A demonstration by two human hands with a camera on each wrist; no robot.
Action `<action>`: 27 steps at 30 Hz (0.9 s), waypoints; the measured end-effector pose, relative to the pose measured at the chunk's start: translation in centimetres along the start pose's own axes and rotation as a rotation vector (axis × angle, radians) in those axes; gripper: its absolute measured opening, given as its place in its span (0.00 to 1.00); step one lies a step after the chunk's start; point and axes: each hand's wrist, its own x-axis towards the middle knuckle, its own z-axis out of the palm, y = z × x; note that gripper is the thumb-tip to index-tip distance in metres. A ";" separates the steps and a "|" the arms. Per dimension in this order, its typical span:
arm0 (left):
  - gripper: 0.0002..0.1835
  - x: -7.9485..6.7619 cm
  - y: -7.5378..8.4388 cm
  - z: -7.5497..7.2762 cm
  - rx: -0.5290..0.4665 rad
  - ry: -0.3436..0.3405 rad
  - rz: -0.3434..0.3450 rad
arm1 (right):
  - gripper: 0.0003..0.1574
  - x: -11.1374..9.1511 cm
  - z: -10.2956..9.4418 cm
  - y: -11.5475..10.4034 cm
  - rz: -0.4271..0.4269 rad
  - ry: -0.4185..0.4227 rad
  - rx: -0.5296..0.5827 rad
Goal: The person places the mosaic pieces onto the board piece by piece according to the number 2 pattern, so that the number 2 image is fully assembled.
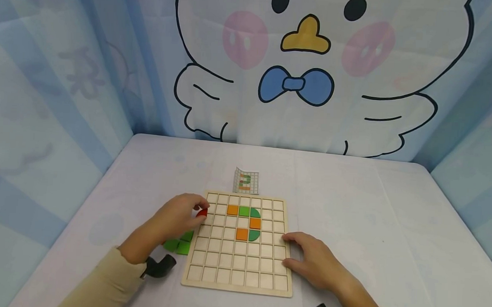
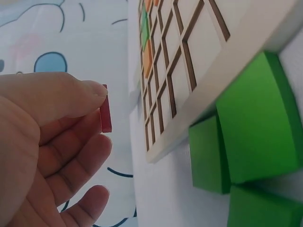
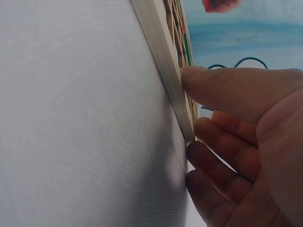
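Observation:
Between the thumb and a finger of my left hand [image 1: 180, 216] is a small red tile [image 2: 106, 111], seen edge-on in the left wrist view; its full outline is partly covered by the fingers. This hand hovers at the upper left edge of a wooden grid board [image 1: 224, 262]. Toward the board's upper middle lie orange square tiles [image 1: 255, 223], a green square tile [image 1: 244, 211] and darker green rounded tiles [image 1: 254, 236]. My right hand [image 1: 313, 259] touches the board's right edge, thumb and fingertips resting against the rim in the right wrist view.
Several loose green blocks [image 2: 260, 118] lie on the table beside the board's left edge, partly under my left arm. Behind the board stands a small printed pattern card [image 1: 246, 182] with a coloured figure. A patterned curtain [image 1: 296, 123] hangs beyond the white table [image 1: 351, 199].

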 end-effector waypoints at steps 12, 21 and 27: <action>0.10 0.4 1.7 0.8 0.025 -0.011 0.044 | 0.30 0.0 0.0 0.0 -0.002 0.003 -0.007; 0.09 0.6 2.4 1.5 0.029 -0.020 0.056 | 0.30 0.0 0.1 0.1 -0.004 0.001 -0.005; 0.09 0.6 3.0 1.6 0.009 -0.028 0.053 | 0.30 0.0 0.1 0.0 0.005 0.000 -0.006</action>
